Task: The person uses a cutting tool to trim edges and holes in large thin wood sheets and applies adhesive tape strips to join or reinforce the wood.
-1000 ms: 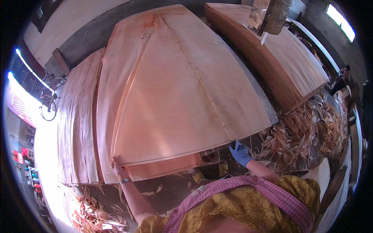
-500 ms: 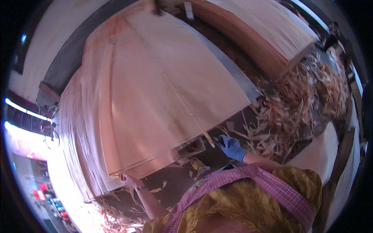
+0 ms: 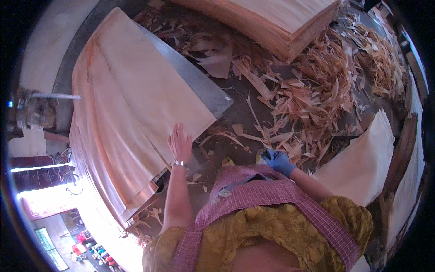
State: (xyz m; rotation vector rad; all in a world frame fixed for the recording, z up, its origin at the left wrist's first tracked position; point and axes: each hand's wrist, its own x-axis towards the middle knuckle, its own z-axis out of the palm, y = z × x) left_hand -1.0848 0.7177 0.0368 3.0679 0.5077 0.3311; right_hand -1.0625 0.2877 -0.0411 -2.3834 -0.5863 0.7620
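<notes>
A broad, thin sheet of pale wood veneer (image 3: 145, 86) lies on top of a stack of similar sheets, with wavy folds down its left side. My bare left hand (image 3: 180, 141), a bracelet at the wrist, has its fingers stretched out over the sheet's near right edge; whether it presses on it I cannot tell. A thin stick (image 3: 161, 155) lies along the sheet, its near end just left of my left wrist. My right hand (image 3: 277, 162), in a blue glove with dark fingers, hangs beside my apron, fingers loosely bent and nothing visible in them.
Under the sheets a grey board (image 3: 217, 97) sticks out on the right. A thick stack of veneer (image 3: 290, 36) stands at the far side. Heaps of wood shavings (image 3: 312, 99) cover the floor to the right. Another pale sheet (image 3: 362, 158) stands at the near right.
My left hand has let go of the sheet's near left corner and moved right. My right hand has come away from the stick's end. The view has swung right.
</notes>
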